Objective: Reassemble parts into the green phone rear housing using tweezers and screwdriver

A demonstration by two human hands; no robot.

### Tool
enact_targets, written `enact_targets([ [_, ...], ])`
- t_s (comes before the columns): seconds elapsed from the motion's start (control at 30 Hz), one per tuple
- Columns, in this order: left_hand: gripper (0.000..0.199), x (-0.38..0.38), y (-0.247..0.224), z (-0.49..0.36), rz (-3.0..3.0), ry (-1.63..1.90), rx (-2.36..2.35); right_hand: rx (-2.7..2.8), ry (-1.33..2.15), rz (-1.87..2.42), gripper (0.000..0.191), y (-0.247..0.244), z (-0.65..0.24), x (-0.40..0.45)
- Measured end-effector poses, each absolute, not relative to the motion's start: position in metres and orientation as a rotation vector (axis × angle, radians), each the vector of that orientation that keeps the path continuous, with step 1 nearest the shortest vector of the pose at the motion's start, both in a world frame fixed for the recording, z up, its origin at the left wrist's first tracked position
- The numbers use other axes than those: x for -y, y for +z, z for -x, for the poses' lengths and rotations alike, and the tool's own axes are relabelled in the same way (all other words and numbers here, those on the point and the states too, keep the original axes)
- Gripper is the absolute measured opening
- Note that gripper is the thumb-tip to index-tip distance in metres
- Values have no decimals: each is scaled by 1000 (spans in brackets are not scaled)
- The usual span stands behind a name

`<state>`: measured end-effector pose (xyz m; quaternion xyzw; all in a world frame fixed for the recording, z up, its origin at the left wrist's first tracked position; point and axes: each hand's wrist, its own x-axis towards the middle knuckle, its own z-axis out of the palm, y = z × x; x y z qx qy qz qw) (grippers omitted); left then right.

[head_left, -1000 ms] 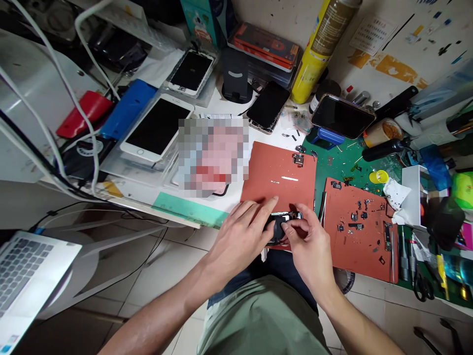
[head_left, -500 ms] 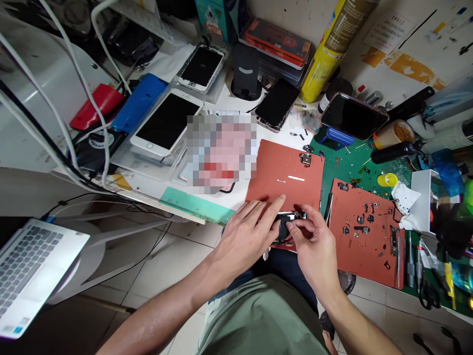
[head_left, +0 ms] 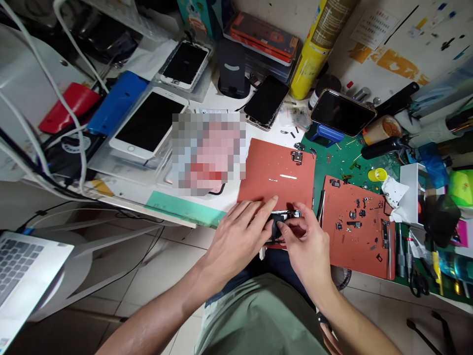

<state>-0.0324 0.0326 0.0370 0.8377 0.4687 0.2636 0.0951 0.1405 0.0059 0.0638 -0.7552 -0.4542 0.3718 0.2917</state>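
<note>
An opened phone body, dark inside with a shiny edge, is between my hands at the front edge of the left reddish-brown mat. My left hand grips its left side, thumb against it and index finger stretched forward over the mat. From the other side my right hand holds the phone, with the thumb pressed on a flat black part and the other fingers curled around the right edge. My fingers cover much of the phone, so the contact points are partly hidden.
A second reddish-brown mat on the right bears several tiny phone parts. Tweezers lie between the mats. Behind stands a propped phone. To the left lie a white phone and loose cables. Scissors rest at the right edge.
The view has shifted a little, so the bench things sit farther left in the picture. Both hands keep nearly the same hold on the phone.
</note>
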Motion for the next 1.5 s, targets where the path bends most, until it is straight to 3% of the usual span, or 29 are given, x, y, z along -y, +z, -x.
enact_targets([
  [0.13,45,-33,36,32,-2500,780,-1381,1235,984,2000,50,62,-142,-5],
  [0.3,32,-34,39,34,-2509,706,-1337,1437,724,1942,21,58,-157,-1],
  [0.37,25,-35,40,34,-2499,696,-1297,1555,618,1899,17,57,-166,-2],
  [1.5,19,-49,39,13,-2498,765,-1196,1965,490,1846,37,38,-179,-7],
])
